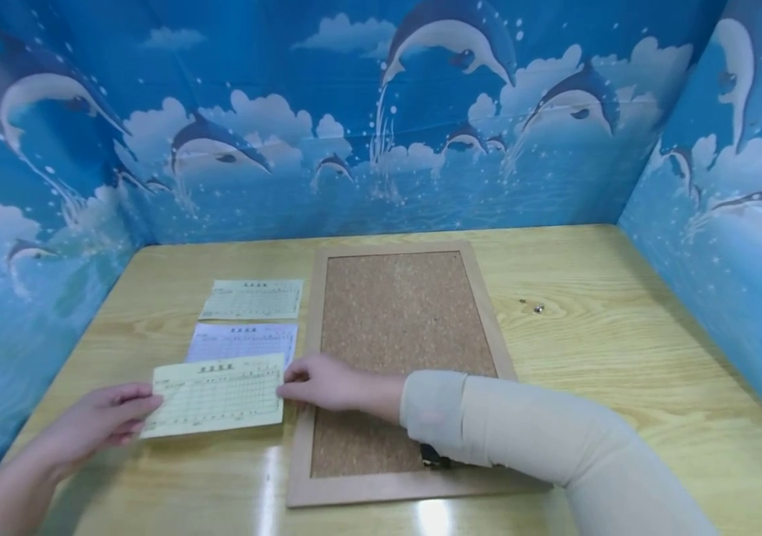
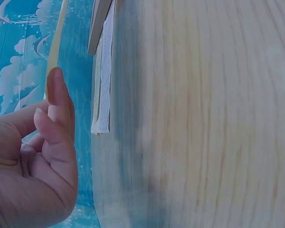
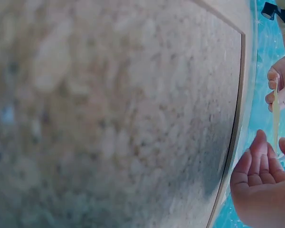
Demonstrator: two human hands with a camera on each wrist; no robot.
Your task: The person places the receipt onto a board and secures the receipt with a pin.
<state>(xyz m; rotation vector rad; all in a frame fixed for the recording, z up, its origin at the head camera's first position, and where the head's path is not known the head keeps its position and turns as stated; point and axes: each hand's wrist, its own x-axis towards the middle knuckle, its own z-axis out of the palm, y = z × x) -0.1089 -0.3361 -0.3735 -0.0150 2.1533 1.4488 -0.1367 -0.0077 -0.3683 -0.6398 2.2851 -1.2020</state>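
A yellow printed slip point(image 1: 216, 394) is held, tilted, above a wood-grain counter point(image 1: 622, 335), toward the front left corner. A person's left hand point(image 1: 103, 417) pinches its left edge, the grip narrowed to the paper's thickness between thumb and fingers. The right hand point(image 1: 324, 383) pinches the right edge with a similarly narrow grip, its forearm reaching across a wood-framed cork board point(image 1: 408, 313). The board lies mid-counter, stretching from near the back edge toward the front edge. Beside it, toward the counter's left edge, lie a pale green slip point(image 1: 254, 299) and, nearer the front, a lavender slip point(image 1: 240, 342), partly hidden behind the yellow one. Between board and right edge sit small metallic pieces point(image 1: 539, 308). A dolphin-printed blue curtain point(image 1: 367, 89) stands along the back edge.
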